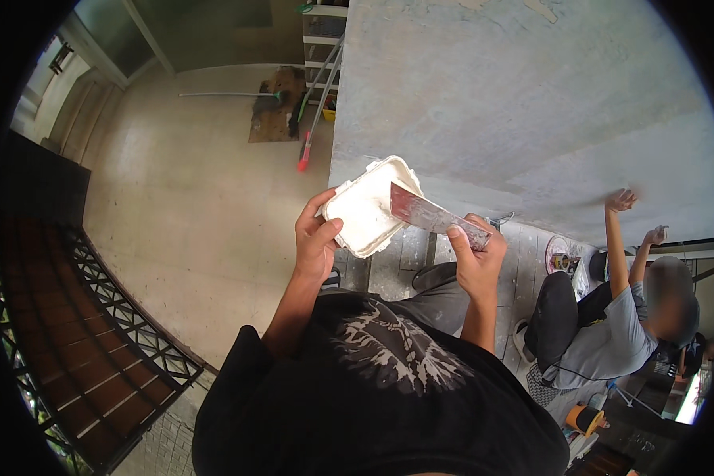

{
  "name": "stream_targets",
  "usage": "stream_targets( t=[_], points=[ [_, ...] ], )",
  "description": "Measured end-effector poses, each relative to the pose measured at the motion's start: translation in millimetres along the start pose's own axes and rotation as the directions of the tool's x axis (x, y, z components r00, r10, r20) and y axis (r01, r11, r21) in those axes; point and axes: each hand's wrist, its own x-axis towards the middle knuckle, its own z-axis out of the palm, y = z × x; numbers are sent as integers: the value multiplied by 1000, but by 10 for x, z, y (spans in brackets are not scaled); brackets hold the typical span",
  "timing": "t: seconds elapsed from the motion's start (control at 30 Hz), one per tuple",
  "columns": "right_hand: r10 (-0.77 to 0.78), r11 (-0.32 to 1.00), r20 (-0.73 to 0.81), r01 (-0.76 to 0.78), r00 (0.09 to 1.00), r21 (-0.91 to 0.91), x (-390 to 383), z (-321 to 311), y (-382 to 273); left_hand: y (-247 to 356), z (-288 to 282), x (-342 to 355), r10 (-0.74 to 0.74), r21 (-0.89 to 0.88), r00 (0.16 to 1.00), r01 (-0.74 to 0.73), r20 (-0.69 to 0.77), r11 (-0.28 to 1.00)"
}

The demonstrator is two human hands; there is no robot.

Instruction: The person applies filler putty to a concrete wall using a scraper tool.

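Observation:
My left hand [317,238] grips the left edge of a white plastic tub [373,208], thumb over the rim and fingers beneath. White paste coats the tub's inside. In my right hand [480,258] is a wide, flat putty knife [432,216], reddish-brown and smeared with white. My thumb presses along its near face. The blade's far end reaches over the tub's right side, into its opening; whether it touches the paste I cannot tell. Both hands are held in front of my chest, above the floor.
A grey, patchy wall [523,95] rises ahead and to the right. At right, a co-worker in a grey shirt [611,345] crouches with one hand at the wall. A broom [230,94] lies on a brown mat [266,127]. Black metal railing [127,317] runs along the left.

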Motion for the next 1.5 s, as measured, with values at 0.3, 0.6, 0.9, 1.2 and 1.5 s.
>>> stream_targets(
  t=[0.3,0.6,0.9,1.2,1.5],
  points=[
    [16,999,114,-12,993,-39,93,37,37,90,-112,91,-35,82,987,23,154,996],
    [-45,999,317,40,947,24,168,38,155,81,-172,200,-112,114,949,82,293,990],
    [95,972,377,-167,921,164,118,100,248,80,-170,177,-152,141,953,118,262,983],
    [165,916,431,-299,887,266,17,206,515,50,-186,148,-215,162,958,185,188,969],
    [217,890,325,-324,920,322,-23,368,364,-30,-170,116,-257,150,963,243,78,958]
  ],
)
